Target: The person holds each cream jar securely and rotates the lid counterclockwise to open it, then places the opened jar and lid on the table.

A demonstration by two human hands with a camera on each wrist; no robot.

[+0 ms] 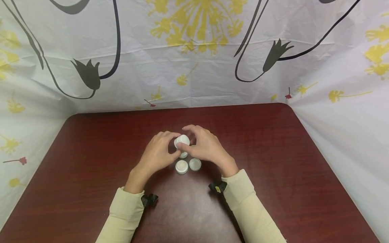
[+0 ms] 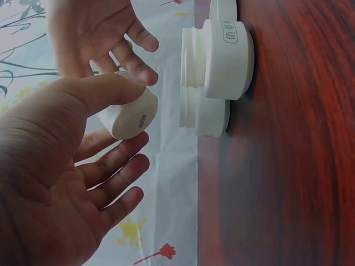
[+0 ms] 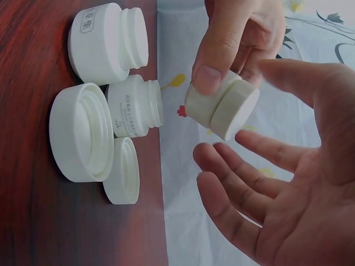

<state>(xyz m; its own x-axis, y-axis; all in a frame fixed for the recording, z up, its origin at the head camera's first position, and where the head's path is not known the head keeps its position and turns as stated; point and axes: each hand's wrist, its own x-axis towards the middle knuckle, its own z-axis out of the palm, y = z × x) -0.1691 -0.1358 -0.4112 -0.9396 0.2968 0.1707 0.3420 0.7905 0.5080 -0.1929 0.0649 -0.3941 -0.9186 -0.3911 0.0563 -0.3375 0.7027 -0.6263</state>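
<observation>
My left hand (image 1: 156,150) pinches a small white cosmetic jar (image 3: 206,104) between thumb and fingers, above the table. Its white lid (image 3: 239,111) sits on the jar, facing my right hand (image 1: 209,145). The right hand's fingers are spread around the lid, thumb and fingertips close to it. Below, a larger white jar (image 3: 94,44) stands uncovered with its threaded neck showing, beside a smaller uncovered jar (image 3: 127,108). A large lid (image 3: 66,136) and a smaller lid (image 3: 119,172) lie next to them, hollow sides up.
The dark red wooden table (image 1: 91,168) has rounded far corners. A white cloth (image 1: 206,77) with yellow and grey flower prints hangs behind it and along both sides. Small dark devices (image 1: 149,200) are strapped at both wrists, by the rolled light sleeves (image 1: 127,209).
</observation>
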